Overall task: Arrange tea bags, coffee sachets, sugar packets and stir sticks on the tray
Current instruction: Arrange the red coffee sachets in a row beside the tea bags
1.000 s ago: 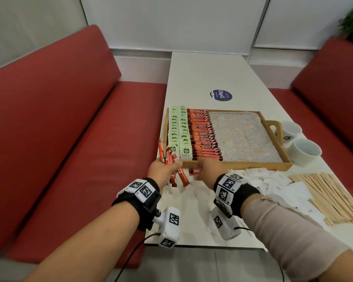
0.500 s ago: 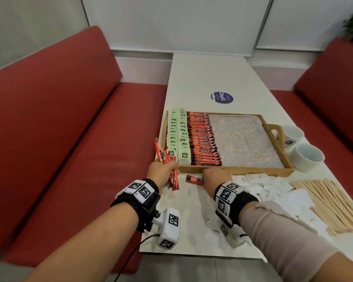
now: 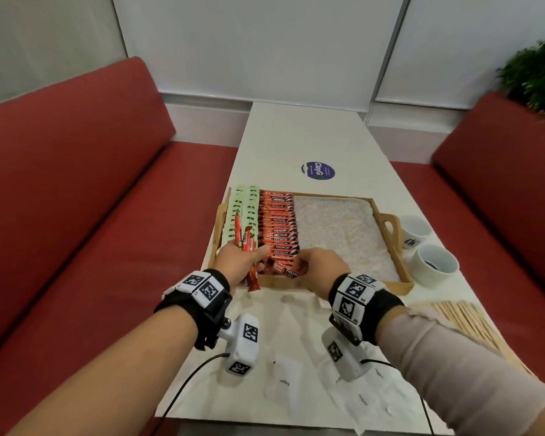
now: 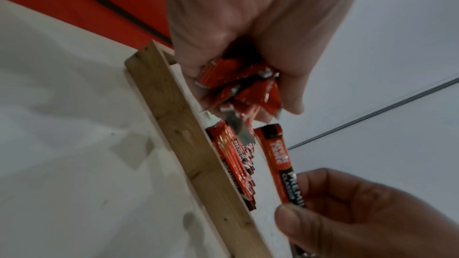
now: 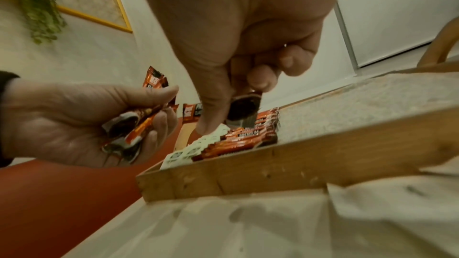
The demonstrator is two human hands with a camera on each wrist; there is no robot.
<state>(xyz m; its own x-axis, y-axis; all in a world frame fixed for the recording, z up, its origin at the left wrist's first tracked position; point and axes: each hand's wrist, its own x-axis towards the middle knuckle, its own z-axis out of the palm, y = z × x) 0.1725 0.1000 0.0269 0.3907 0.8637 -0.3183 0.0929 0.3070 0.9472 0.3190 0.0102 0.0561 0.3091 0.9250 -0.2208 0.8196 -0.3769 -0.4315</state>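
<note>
A person stands at the near end of a long white bench (image 3: 302, 133) between two red sofas. A wooden tray (image 3: 387, 283) with a speckled lining lies across the bench in front of them.

The left hand (image 3: 238, 262) hovers over the tray's near left corner, its fingers curled around a loose bunch of red coffee sachets (image 3: 249, 247) whose ends stick out above and below the fist. The right hand (image 3: 320, 267), just to the right of it over the tray's near edge, pinches a single coffee sachet (image 3: 285, 269) between thumb and fingers; the sachet is held just above the near end of the row already laid in the tray.

Inside the tray, two columns of pale green tea bags (image 3: 244, 202) fill the left side. Beside them on the right runs a neat column of red and black coffee sachets (image 3: 279, 225). The right half of the tray shows only its lining.

On the bench near the person, white sugar packets (image 3: 359, 401) are scattered, partly hidden by the right forearm. Wooden stir sticks (image 3: 466, 316) lie in a fan near the right edge. Two white cups (image 3: 434, 262) stand just right of the tray's handle. A round blue sticker (image 3: 318, 171) sits on the bench beyond the tray, and a green plant (image 3: 538, 70) shows at the far right.
</note>
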